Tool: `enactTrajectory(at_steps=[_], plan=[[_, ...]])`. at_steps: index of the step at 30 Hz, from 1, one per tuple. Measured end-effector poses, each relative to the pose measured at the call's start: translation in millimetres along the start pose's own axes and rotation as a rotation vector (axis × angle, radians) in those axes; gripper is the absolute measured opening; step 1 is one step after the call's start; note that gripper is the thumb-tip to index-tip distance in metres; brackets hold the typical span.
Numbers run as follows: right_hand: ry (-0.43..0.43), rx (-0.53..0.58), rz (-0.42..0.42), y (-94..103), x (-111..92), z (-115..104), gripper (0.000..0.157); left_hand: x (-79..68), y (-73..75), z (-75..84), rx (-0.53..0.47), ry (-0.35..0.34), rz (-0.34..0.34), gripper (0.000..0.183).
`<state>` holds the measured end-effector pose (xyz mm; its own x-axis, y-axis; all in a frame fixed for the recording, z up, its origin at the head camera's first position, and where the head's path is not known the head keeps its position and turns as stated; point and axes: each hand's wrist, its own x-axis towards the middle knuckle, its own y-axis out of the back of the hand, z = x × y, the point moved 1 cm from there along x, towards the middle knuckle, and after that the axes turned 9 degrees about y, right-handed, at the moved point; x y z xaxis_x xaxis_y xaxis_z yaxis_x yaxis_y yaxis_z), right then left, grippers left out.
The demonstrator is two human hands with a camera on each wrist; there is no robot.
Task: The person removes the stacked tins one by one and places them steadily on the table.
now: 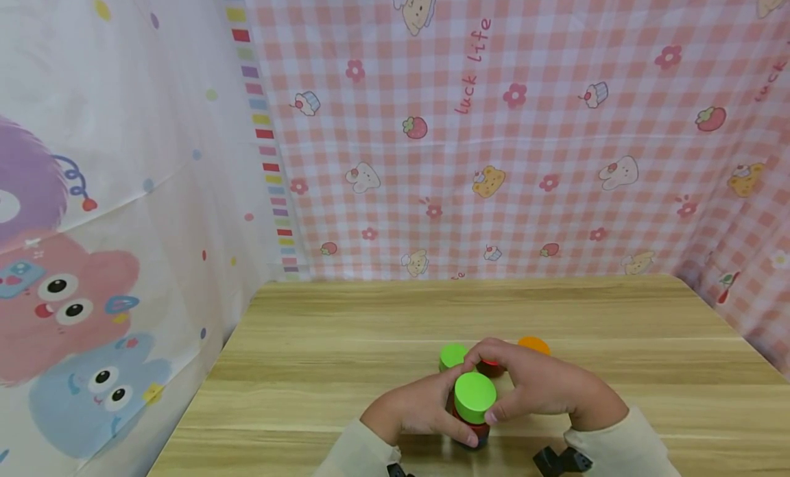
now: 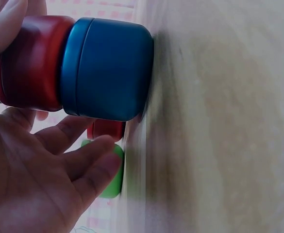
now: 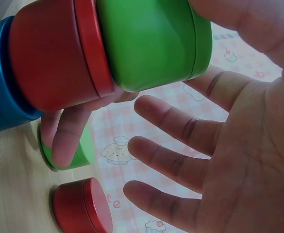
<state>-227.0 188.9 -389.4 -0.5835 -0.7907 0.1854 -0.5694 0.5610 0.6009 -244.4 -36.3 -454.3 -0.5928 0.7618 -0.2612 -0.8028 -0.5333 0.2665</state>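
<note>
Three round tins stand stacked in front of me. A blue tin (image 2: 110, 70) is at the bottom on the table, a red tin (image 2: 40, 63) in the middle and a green tin (image 1: 475, 397) on top. My left hand (image 1: 410, 408) holds the red tin, thumb in front and forefinger behind, its other fingers spread apart from the stack. From the right, my right hand (image 1: 546, 384) pinches the top green tin between thumb and forefinger. The other fingers of that hand are extended. In the head view the hands hide much of the red and blue tins.
Behind the stack, a second green tin (image 1: 453, 355), another red tin (image 3: 78, 206) and an orange tin (image 1: 535, 345) stand on the wooden table (image 1: 345, 326). Patterned cloths hang at the back, the left (image 1: 185, 189) and the right.
</note>
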Motion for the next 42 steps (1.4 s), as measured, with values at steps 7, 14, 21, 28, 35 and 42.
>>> enactTrajectory(at_steps=[7,14,21,28,35,42], plan=[[0.0,-0.002,0.001,0.5,0,-1,0.053,0.2,0.6,0.3,0.002,-0.006,-0.005,0.088],[0.015,-0.028,0.014,1.0,0,-1,0.051,1.0,1.1,0.0,0.016,-0.023,-0.008,0.091],[-0.005,-0.073,0.036,5.6,-3,-4,0.049,0.0,0.8,-0.3,0.024,-0.002,0.007,0.091],[0.013,-0.048,0.08,9.8,-5,-1,0.049,-2.7,-0.6,1.5,0.034,0.04,0.045,0.082],[-0.015,0.037,0.096,13.8,-7,1,0.049,-1.2,-0.4,0.1,0.053,0.032,0.046,0.075],[-0.052,0.012,0.122,19.1,-12,1,0.049,-1.4,-0.3,0.1,0.039,0.04,0.04,0.061]])
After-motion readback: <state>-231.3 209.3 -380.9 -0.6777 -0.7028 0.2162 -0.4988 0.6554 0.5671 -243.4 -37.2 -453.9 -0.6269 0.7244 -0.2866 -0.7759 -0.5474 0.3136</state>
